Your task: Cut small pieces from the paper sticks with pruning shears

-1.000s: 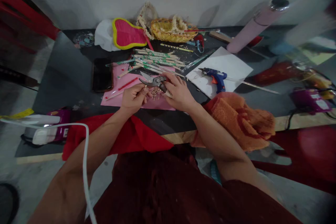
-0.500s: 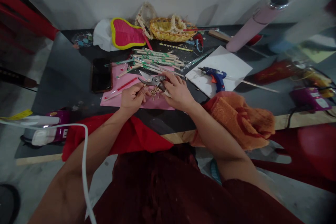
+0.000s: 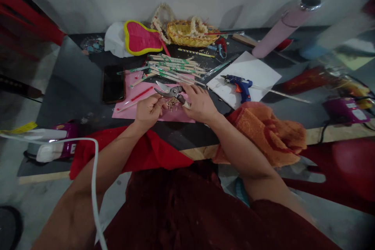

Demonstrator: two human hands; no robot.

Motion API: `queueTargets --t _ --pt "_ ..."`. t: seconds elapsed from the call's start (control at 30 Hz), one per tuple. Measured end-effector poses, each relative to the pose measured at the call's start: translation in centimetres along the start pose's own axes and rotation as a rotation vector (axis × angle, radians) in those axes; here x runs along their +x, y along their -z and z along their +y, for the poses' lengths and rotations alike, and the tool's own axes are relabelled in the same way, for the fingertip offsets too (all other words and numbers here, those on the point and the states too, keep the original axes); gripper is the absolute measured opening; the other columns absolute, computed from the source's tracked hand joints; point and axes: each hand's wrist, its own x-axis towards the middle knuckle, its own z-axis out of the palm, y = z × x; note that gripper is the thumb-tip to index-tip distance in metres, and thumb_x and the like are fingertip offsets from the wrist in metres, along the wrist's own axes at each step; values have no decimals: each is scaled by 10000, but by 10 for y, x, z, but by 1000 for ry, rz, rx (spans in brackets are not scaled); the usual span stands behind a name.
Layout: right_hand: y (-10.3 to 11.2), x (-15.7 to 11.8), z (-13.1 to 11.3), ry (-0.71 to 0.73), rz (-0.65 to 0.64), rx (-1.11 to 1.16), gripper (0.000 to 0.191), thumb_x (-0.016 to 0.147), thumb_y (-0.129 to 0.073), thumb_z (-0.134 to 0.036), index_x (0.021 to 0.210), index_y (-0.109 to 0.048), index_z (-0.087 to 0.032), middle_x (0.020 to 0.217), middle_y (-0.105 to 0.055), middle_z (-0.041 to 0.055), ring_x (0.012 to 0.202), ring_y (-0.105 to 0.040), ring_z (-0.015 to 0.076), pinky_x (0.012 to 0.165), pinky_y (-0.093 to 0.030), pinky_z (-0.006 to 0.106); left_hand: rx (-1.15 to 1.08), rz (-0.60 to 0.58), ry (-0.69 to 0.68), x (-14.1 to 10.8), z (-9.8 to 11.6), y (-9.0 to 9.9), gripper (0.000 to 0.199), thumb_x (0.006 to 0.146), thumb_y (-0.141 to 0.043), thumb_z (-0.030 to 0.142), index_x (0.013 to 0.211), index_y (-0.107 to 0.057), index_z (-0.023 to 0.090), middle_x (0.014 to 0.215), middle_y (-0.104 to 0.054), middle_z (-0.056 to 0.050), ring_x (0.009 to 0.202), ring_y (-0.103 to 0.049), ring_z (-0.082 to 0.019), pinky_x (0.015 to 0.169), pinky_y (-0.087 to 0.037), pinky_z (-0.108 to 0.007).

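Pruning shears (image 3: 172, 91) with steel blades and a brown handle lie gripped in my right hand (image 3: 199, 103), their jaws open and pointing left. My left hand (image 3: 149, 111) sits curled against the jaws, and its fingertips hide whatever they may pinch. Below the blades, a small pile of cut stick pieces (image 3: 172, 102) rests on a pink paper sheet (image 3: 130, 110). Just beyond my hands lies a bundle of thin sticks wrapped in green-patterned tape (image 3: 172, 66).
A black phone (image 3: 113, 84) lies left of the paper on the dark table (image 3: 76, 93). To the right are a blue glue gun (image 3: 240, 86) on a white board (image 3: 258, 74) and an orange towel (image 3: 269, 136). A white cable (image 3: 94, 172) crosses my left forearm.
The shears and my hands have shifted only slightly, with the shears a little further left. The grip looks unchanged.
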Motion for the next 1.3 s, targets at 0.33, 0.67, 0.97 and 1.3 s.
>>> queueTargets --t 0.33,0.67,0.97,1.3 --pt "0 1 -1 -30 -16 1 645 781 -493 -305 1399 -359 -175 1310 -529 135 1155 -495 324 917 -417 476 -36 11 29 -1 -1 -2 272 900 -473 255 683 -600 152 614 -659 1 402 -519 -50 415 -382 -160" --pt "-1 0 0 -44 2 10 598 819 -493 -332 1388 -371 -196 1293 -545 135 1129 -516 329 912 -425 486 72 30 8 0 -1 -1 212 884 -517 302 793 -635 152 701 -702 -23 499 -603 -83 492 -425 -182" --pt "0 0 -2 -61 6 12 602 850 -464 -387 1416 -338 -223 1327 -516 124 1164 -482 338 926 -403 520 -14 43 50 1 -2 -3 187 871 -496 217 758 -626 144 764 -724 -36 474 -593 -72 473 -443 -173" --pt "4 0 7 32 -28 26 708 823 -484 -329 1474 -227 -223 1386 -444 112 1222 -408 318 965 -384 513 -467 -147 217 2 -5 1 290 834 -579 399 712 -610 138 641 -679 -45 328 -461 -46 323 -371 -169"
